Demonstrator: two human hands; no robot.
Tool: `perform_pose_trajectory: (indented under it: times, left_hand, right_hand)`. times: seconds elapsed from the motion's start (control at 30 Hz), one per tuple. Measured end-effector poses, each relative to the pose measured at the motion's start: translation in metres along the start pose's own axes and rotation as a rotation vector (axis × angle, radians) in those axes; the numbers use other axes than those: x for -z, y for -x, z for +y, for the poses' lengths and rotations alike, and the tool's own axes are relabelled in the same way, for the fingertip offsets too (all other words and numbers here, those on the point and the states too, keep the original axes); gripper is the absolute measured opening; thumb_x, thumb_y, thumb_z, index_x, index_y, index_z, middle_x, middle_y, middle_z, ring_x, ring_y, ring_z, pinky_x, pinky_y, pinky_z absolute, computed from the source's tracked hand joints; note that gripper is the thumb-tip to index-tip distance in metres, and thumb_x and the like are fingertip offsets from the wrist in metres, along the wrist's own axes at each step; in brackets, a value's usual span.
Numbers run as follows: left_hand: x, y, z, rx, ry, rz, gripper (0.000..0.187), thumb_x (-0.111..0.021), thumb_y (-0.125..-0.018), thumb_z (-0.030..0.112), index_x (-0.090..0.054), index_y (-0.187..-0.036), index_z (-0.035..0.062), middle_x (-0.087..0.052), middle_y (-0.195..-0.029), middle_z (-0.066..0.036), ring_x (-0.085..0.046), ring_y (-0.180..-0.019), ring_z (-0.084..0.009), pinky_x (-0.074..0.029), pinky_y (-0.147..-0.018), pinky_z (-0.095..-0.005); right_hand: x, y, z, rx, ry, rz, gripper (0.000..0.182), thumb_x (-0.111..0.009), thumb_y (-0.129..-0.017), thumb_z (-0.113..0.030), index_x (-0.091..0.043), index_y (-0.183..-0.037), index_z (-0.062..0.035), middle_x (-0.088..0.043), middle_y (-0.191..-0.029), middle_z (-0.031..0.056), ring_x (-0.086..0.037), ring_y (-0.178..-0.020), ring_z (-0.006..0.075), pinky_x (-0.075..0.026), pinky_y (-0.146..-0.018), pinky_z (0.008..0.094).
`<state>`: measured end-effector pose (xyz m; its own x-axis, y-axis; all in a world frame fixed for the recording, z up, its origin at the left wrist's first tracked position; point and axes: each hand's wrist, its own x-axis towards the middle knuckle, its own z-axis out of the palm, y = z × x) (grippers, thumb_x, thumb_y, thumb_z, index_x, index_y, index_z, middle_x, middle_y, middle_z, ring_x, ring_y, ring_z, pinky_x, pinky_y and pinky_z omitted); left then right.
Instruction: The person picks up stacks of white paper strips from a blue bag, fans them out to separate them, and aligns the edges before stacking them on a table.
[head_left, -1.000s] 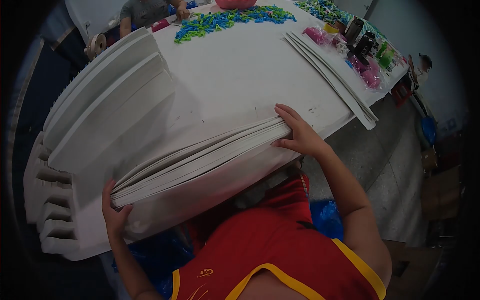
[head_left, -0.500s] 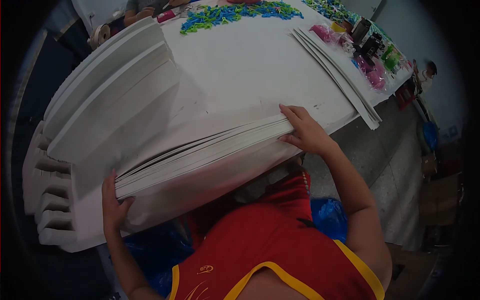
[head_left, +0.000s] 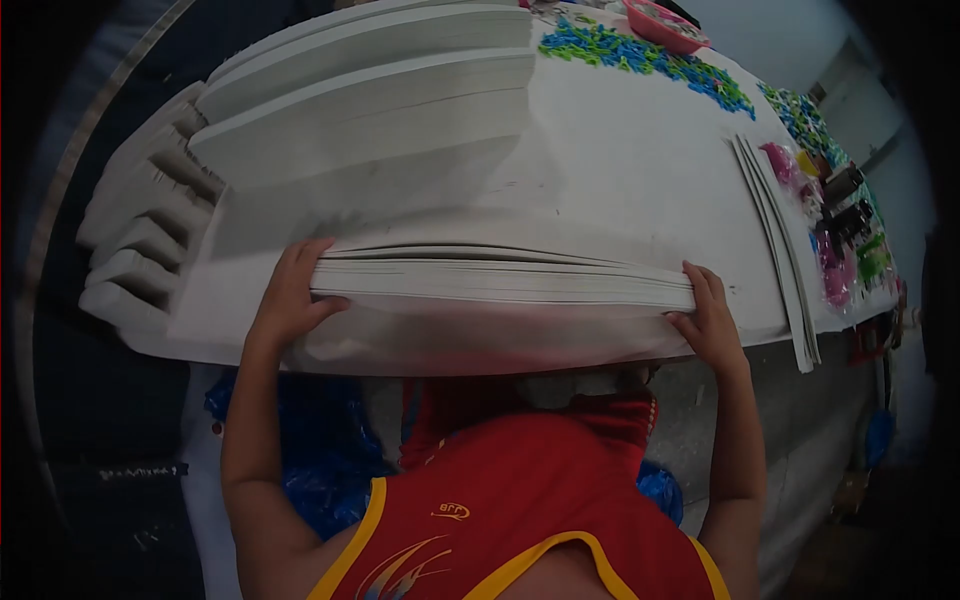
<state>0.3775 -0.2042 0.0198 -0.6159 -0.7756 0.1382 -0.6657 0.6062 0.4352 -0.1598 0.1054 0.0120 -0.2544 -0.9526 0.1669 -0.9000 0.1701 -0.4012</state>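
A long stack of thin white sheets [head_left: 500, 285] lies along the near edge of the white table, and I see it edge-on. Gaps show between its upper sheets, which bow apart near the middle. My left hand [head_left: 295, 295] grips the left end, with the thumb on the near side and the fingers on the far side. At the opposite end, my right hand [head_left: 708, 312] clasps the stack in the same way.
Taller white sheet stacks [head_left: 370, 120] stand at the back left, with several curved white bundles [head_left: 135, 280] on the left edge. Loose strips [head_left: 775, 240] lie at the right. Blue and green plastic pieces [head_left: 640, 62] and a pink basin [head_left: 668, 28] are at the back.
My view has turned left, so the table's contents appear shifted right and the stack now runs level across the view. Both hands are still on the stack's ends.
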Motion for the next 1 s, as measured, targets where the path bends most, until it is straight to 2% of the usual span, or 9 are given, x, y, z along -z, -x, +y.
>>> perform_pose_trajectory:
  times: [0.07,0.13,0.23,0.37,0.47,0.63,0.83,1.0]
  left_hand:
    - [0.001,0.000,-0.003,-0.018,-0.021,-0.009,0.093,-0.094,-0.069,0.020,-0.051,-0.151,0.0090,-0.055,-0.146,-0.019,-0.052,-0.137,-0.0408,-0.044,-0.115,-0.0451]
    - [0.000,0.000,-0.002,-0.015,0.027,-0.025,0.095,-0.095,-0.068,0.023,-0.052,-0.151,0.0093,-0.054,-0.149,-0.018,-0.052,-0.139,-0.0404,-0.044,-0.116,-0.0453]
    - [0.000,0.003,0.001,0.003,0.045,0.009,0.098,-0.097,-0.067,0.024,-0.051,-0.152,0.0104,-0.053,-0.151,-0.019,-0.051,-0.141,-0.0404,-0.043,-0.118,-0.0459]
    - [-0.002,0.005,0.003,0.000,0.043,0.015,0.104,-0.099,-0.065,0.023,-0.048,-0.155,0.0108,-0.051,-0.153,-0.019,-0.049,-0.144,-0.0403,-0.042,-0.120,-0.0463]
    - [-0.004,0.004,0.002,-0.002,0.102,0.046,0.111,-0.100,-0.062,0.020,-0.044,-0.157,0.0107,-0.049,-0.155,-0.019,-0.048,-0.144,-0.0398,-0.041,-0.121,-0.0460]
    - [-0.002,0.000,0.005,0.091,0.275,0.023,0.124,-0.103,-0.055,0.015,-0.039,-0.161,0.0112,-0.043,-0.160,-0.016,-0.047,-0.145,-0.0383,-0.040,-0.122,-0.0446]
    - [-0.002,-0.006,-0.002,0.019,0.214,0.023,0.128,-0.104,-0.052,0.017,-0.037,-0.162,0.0126,-0.041,-0.162,-0.017,-0.044,-0.148,-0.0386,-0.039,-0.124,-0.0449]
    - [0.002,-0.007,0.003,0.020,0.127,0.002,0.124,-0.104,-0.053,0.019,-0.041,-0.160,0.0134,-0.044,-0.161,-0.017,-0.044,-0.148,-0.0390,-0.038,-0.124,-0.0459]
  right_hand:
    - [-0.001,0.000,0.001,0.022,0.000,0.009,0.083,-0.083,-0.086,-0.016,-0.043,-0.158,-0.0065,-0.047,-0.152,0.0219,-0.051,-0.138,0.0420,-0.048,-0.113,0.0460]
    - [0.000,0.001,0.000,-0.049,-0.017,-0.019,0.082,-0.077,-0.084,-0.008,-0.042,-0.158,-0.0054,-0.044,-0.155,0.0231,-0.049,-0.141,0.0430,-0.043,-0.118,0.0464]
    - [-0.001,0.002,-0.002,-0.040,-0.036,-0.011,0.082,-0.076,-0.084,-0.008,-0.041,-0.158,-0.0047,-0.044,-0.155,0.0235,-0.047,-0.142,0.0429,-0.041,-0.119,0.0467]
    - [-0.004,0.004,0.004,-0.006,-0.017,0.017,0.084,-0.081,-0.083,-0.009,-0.042,-0.158,-0.0061,-0.046,-0.154,0.0222,-0.050,-0.140,0.0430,-0.045,-0.116,0.0474]
    - [-0.007,0.004,0.009,0.030,0.009,0.031,0.085,-0.080,-0.083,-0.008,-0.042,-0.158,-0.0060,-0.044,-0.155,0.0227,-0.048,-0.141,0.0437,-0.043,-0.118,0.0479]
    - [-0.006,0.004,0.005,-0.038,-0.002,0.023,0.085,-0.079,-0.083,-0.006,-0.041,-0.159,-0.0056,-0.042,-0.158,0.0236,-0.045,-0.145,0.0443,-0.041,-0.120,0.0480]
    - [-0.006,0.005,0.007,-0.032,0.019,0.018,0.086,-0.079,-0.082,-0.005,-0.040,-0.159,-0.0059,-0.040,-0.159,0.0235,-0.045,-0.145,0.0449,-0.041,-0.120,0.0483]
    - [-0.007,0.005,0.004,-0.045,0.008,0.026,0.086,-0.079,-0.082,-0.005,-0.040,-0.159,-0.0056,-0.041,-0.158,0.0236,-0.045,-0.145,0.0448,-0.041,-0.120,0.0481]
